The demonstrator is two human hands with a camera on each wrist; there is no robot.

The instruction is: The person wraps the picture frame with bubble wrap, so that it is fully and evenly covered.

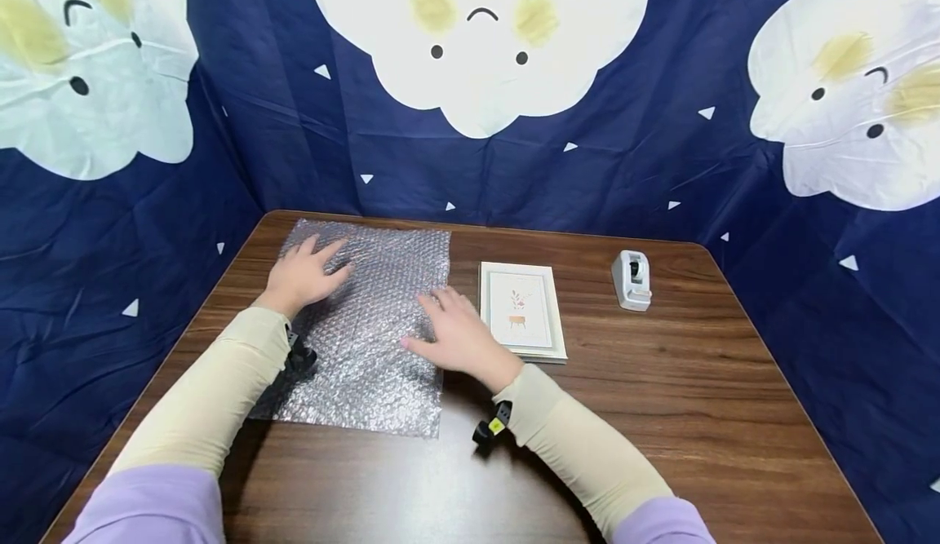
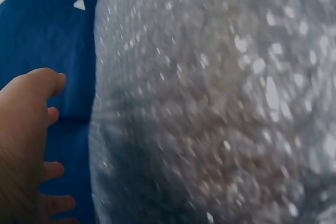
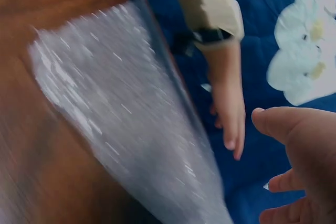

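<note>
A sheet of clear bubble wrap [image 1: 382, 348] lies spread flat on the left part of the wooden table. Over its upper left area is my left hand [image 1: 303, 273], fingers spread and holding nothing. My right hand [image 1: 458, 336] hovers by the sheet's right edge, its fingers loosely extended and nothing in them. The left wrist view shows the bubble wrap [image 2: 210, 87] close up, with the left hand [image 2: 26, 124] at its side. Motion blurs the right wrist view, where the right hand [image 3: 304, 156] appears apart from the bubble wrap [image 3: 121, 98].
Just right of the bubble wrap, a cream picture frame or boxed card [image 1: 520, 311] with a plant print lies flat. A white tape dispenser [image 1: 632, 280] stands farther right on the table [image 1: 676, 397]. Dark blue cloth [image 1: 514, 177] with clouds hangs around the table.
</note>
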